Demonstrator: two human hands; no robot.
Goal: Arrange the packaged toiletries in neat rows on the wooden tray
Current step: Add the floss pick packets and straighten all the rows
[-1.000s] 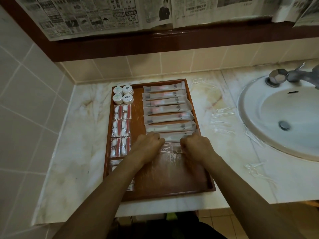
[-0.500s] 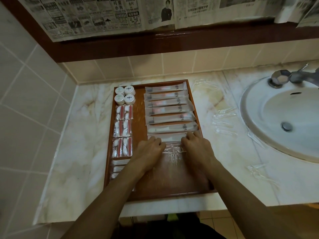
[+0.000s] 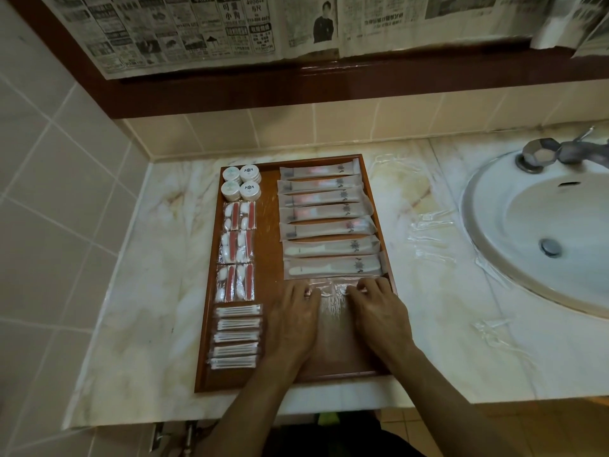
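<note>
Left hand [image 3: 298,311] and right hand [image 3: 375,308], fingers curled, each pinching one end of a clear packet [image 3: 333,286] that lies flat across the wooden tray [image 3: 211,374], just below a column of seven long sachets [image 3: 326,222] stacked in parallel rows. Down the tray's left side: four round white tubs [image 3: 241,183] at the far corner, then three red-and-white packets [image 3: 238,249], then five cotton-swab packs [image 3: 237,338]. The tray rests on a marble tabletop [image 3: 131,275], with a sink [image 3: 543,232] to its right
</note>
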